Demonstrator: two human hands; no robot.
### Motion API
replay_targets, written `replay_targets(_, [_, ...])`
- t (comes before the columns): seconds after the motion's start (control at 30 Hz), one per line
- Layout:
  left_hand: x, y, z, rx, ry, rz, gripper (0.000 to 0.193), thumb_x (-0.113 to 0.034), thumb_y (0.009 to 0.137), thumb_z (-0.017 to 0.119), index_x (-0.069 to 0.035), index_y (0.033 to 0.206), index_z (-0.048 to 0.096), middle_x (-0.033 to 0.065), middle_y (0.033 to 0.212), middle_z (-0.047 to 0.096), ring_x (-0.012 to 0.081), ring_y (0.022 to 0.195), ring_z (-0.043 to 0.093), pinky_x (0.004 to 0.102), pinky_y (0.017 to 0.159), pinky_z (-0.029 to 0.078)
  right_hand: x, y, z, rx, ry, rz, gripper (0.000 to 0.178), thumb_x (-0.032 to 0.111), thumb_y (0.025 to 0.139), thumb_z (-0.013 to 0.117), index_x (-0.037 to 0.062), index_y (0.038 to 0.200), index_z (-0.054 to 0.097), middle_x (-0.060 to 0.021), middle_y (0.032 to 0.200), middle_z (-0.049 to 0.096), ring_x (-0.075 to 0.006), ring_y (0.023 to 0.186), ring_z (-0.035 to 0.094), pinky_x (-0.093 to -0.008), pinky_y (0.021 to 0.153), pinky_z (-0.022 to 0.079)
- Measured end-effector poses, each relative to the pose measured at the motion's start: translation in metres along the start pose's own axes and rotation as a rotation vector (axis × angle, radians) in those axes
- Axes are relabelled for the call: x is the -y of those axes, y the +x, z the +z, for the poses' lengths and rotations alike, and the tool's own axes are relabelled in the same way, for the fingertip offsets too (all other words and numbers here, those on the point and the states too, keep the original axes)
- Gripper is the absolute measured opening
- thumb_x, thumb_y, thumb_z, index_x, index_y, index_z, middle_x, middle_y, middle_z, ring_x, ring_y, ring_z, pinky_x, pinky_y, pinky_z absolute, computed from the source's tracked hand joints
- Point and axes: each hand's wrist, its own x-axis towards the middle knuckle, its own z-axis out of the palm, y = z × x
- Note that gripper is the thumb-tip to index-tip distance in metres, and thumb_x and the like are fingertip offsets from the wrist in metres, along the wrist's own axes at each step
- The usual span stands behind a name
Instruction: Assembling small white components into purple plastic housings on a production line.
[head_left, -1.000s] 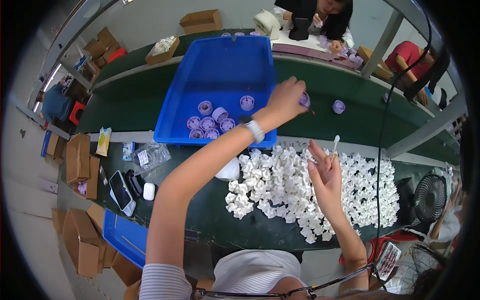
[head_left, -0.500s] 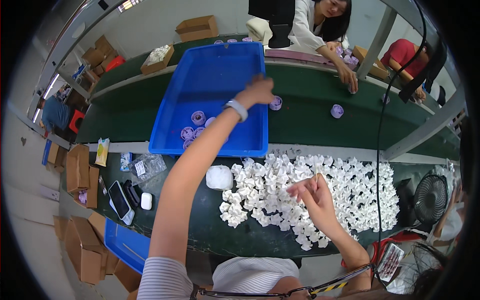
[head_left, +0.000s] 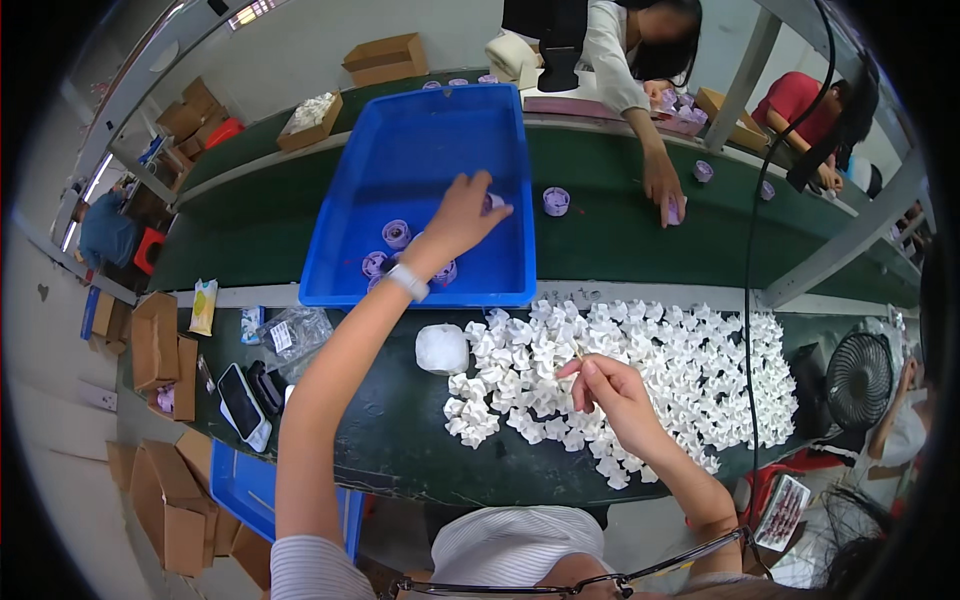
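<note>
My left hand (head_left: 462,218) is over the blue tray (head_left: 415,130), its fingers closed round a small purple cup (head_left: 492,203) that they partly cover. Below it in the tray sit several similar round purple cups (head_left: 396,235), some behind my wrist. Just right of the tray, another purple cup (head_left: 556,201) stands on the green belt (head_left: 610,250). My right hand (head_left: 612,392) pinches a thin, light stick (head_left: 578,351) above a wide spread of white folded flower-like pieces (head_left: 690,380). Beside these pieces lies a round white lump (head_left: 442,349).
Across the belt a co-worker's hand (head_left: 662,187) holds a purple cup. A phone (head_left: 241,400), a clear plastic bag (head_left: 297,335) and cardboard boxes (head_left: 157,340) are at the left. A black fan (head_left: 860,390) stands right; a dark cable (head_left: 752,300) hangs in front.
My left hand has moved left and down from the belt to above the tray, now with a purple cup. My right hand has shifted slightly left. The co-worker's hand has come nearer along the belt.
</note>
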Motion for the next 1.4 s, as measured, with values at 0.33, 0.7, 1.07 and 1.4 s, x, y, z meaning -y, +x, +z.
replay_targets(0.33, [-0.121,-0.174,-0.102,-0.068,-0.932,-0.156,0.042,0.003,0.080,0.064,0.000,0.114,0.040,0.0098,0.106,0.050,0.0162,0.101,0.053,0.0306,0.085,0.047,0.009,-0.015,0.012,0.087,0.118,0.017,0.017,0.018,0.098,0.045,0.0036,0.103,0.051,-0.0040,0.068,0.059,-0.0073,0.063,0.057,-0.0204,0.055,0.042])
replay_targets(0.7, [-0.140,-0.230,-0.047,-0.227,-1.282,-0.261,0.061,0.016,0.067,0.071,-0.005,0.111,0.035,0.0201,0.120,0.047,0.0242,0.113,0.051,0.0344,0.090,0.051,0.008,-0.018,0.044,-0.153,-0.445,-0.525,0.010,-0.002,0.078,0.067,-0.0003,0.088,0.067,-0.0087,0.078,0.062,-0.0148,0.067,0.059,-0.0237,0.059,0.046])
replay_targets(1.07, [-0.143,-0.236,-0.043,-0.225,-1.378,-0.300,0.059,0.015,0.068,0.071,-0.005,0.110,0.034,0.0215,0.122,0.046,0.0264,0.117,0.048,0.0370,0.094,0.049,0.009,-0.023,0.047,-0.176,-0.597,-0.605,0.018,-0.004,0.072,0.071,0.0001,0.089,0.068,-0.0081,0.079,0.061,-0.0158,0.066,0.058,-0.0241,0.057,0.045])
replay_targets(1.4, [-0.142,-0.238,-0.041,-0.213,-1.394,-0.330,0.059,0.012,0.069,0.072,-0.005,0.110,0.034,0.0220,0.122,0.047,0.0267,0.115,0.049,0.0372,0.095,0.047,0.012,-0.021,0.045,-0.062,-0.599,-0.673,0.021,-0.005,0.070,0.072,0.0009,0.089,0.069,-0.0070,0.077,0.059,-0.0163,0.067,0.055,-0.0256,0.056,0.043])
